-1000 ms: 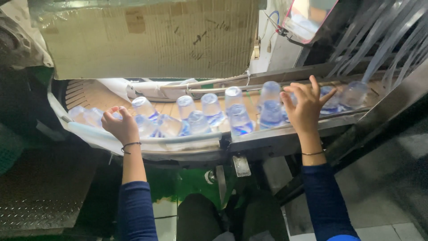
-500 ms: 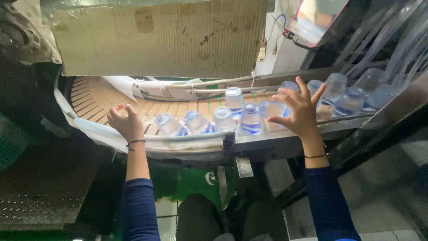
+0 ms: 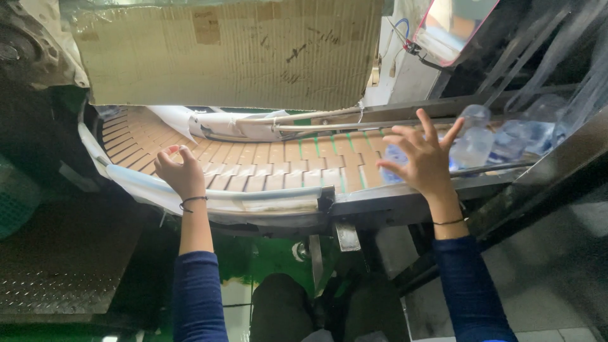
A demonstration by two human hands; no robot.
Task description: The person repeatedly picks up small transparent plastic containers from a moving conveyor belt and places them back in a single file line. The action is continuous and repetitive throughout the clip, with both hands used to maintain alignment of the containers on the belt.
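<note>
Nearest, two dark blue sleeves [image 3: 199, 294] reaching up from below. Left hand [image 3: 180, 172] resting on the white rail [image 3: 253, 195] at the curve of the belt [image 3: 278, 168], fingers curled loosely and holding nothing, probably placed there as a guard at the bend. Right hand [image 3: 423, 158] raised over the straight part, fingers spread wide, empty, palm turned toward the bottles [image 3: 500, 139], seemingly to shepherd them along; touching the nearest one or only just beside it, cannot tell. Bottles clear, with pale caps, standing close together at the right end between metal guide rails, partly blurred; labels not to be made out. Belt under and between the hands bare, tan slats. Farther back, a flat brown cardboard sheet [image 3: 221, 54] with tape patches, hanging over the belt like a cover.
</note>
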